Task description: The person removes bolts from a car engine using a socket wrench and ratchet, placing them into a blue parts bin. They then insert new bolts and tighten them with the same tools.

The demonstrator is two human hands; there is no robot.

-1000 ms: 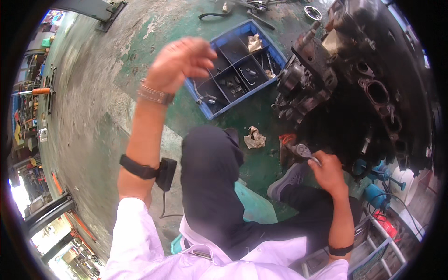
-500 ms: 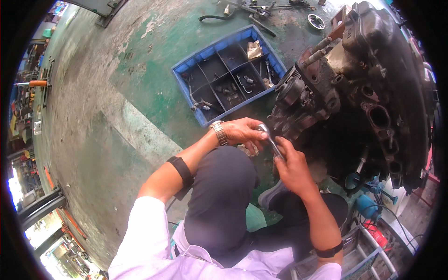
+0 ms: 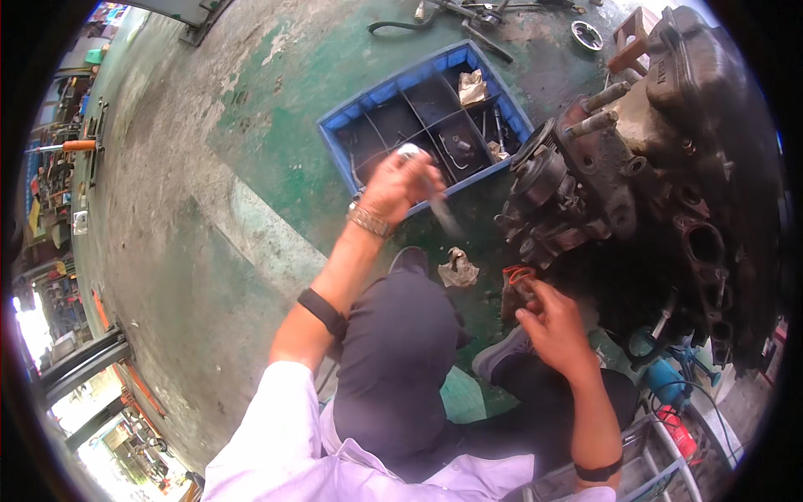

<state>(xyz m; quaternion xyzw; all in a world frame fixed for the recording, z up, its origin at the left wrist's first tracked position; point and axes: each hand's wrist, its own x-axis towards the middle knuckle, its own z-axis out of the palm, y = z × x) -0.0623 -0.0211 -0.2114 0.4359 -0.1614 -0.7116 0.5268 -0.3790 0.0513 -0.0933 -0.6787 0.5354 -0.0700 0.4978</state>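
Observation:
My left hand [image 3: 395, 194] is closed around a ratchet wrench [image 3: 408, 151], its round head up past my fingers and its handle smeared by motion. It hangs over the near left edge of a blue divided tray [image 3: 345, 171], which holds sockets, wrenches and crumpled paper. My right hand [image 3: 552, 326] is by the lower front of a dirty engine [image 3: 711, 109], thumb and fingers drawn together beside an orange-red loop [image 3: 519, 273]. What those fingers hold, if anything, is hidden. A crumpled brownish rag or paper [image 3: 458, 268] lies on the floor between my hands.
Metal parts and a dark hose [image 3: 401, 28] lie on the floor beyond the tray, with a pale ring [image 3: 586, 36] nearby. At lower right are a metal frame [image 3: 669, 456], a blue tool [image 3: 665, 383] and a red cylinder [image 3: 676, 431]. My bent knee [image 3: 401, 335] is between my arms.
My hands have parted: the left has moved forward to the tray with the ratchet wrench, and the right has let go of it and shifted slightly right and nearer. The rag is uncovered.

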